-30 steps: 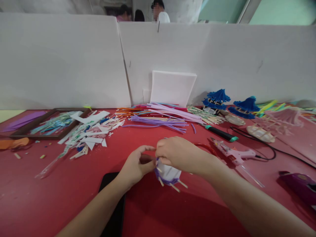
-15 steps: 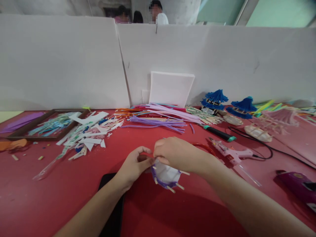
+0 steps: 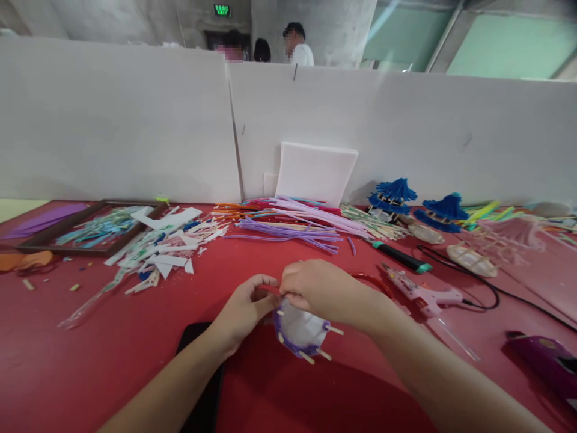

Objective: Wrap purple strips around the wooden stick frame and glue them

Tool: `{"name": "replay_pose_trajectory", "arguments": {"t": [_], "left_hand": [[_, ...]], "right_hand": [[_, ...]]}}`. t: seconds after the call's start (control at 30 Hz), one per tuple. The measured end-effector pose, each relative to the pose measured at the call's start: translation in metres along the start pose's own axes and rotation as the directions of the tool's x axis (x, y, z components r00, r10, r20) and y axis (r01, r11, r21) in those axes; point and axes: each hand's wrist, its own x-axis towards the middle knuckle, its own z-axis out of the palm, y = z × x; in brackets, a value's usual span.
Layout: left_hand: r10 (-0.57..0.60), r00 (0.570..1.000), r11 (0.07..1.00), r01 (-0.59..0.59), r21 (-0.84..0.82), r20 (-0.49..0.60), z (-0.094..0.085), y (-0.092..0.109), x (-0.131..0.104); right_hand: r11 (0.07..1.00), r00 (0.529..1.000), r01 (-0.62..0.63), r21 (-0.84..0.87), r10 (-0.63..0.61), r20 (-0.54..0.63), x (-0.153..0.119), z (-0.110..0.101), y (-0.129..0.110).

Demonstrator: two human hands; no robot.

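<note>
White disc (image 3: 303, 328), lower centre: left hand (image 3: 243, 310) pinches its edge; right hand (image 3: 313, 285), grip cannot be told. Green sign (image 3: 222, 9), top, left of centre, reads "EXIT".

The red table (image 3: 112, 367) bears purple stems (image 3: 288, 233) and a glue gun (image 3: 426, 293).

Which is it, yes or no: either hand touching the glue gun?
No, the glue gun lies on the red table, clear of left hand and right hand.

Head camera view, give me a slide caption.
Left hand and right hand meet at a purple-trimmed white craft over a red table.
</note>
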Motion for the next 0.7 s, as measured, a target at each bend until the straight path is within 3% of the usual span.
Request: {"name": "replay_pose_trajectory", "arguments": {"t": [0.33, 0.47, 0.6, 0.7], "left_hand": [[0.123, 0.992, 0.991, -0.124, 0.05, 0.028, -0.001, -0.004, 0.0], [0.081, 0.996, 0.995, -0.082, 0.055, 0.023, 0.001, -0.002, 0.0], [-0.01, 0.999, 0.994, 0.006, -0.108, -0.038, 0.003, 0.002, 0.001], [0.0, 0.992, 0.972, -0.03, -0.232, -0.129, 0.0, 0.003, 0.004]], "right_hand": [[0.998, 0.999, -0.044, -0.033, 0.044, 0.017, 0.001, 0.0, -0.004], [0.998, 0.997, -0.066, 0.004, 0.066, -0.031, 0.001, 0.001, -0.001], [0.996, 0.992, -0.085, 0.04, 0.088, -0.088, 0.0, 0.004, 0.008], [0.983, 0.977, -0.161, 0.088, 0.171, -0.129, 0.0, 0.006, 0.014]]}}
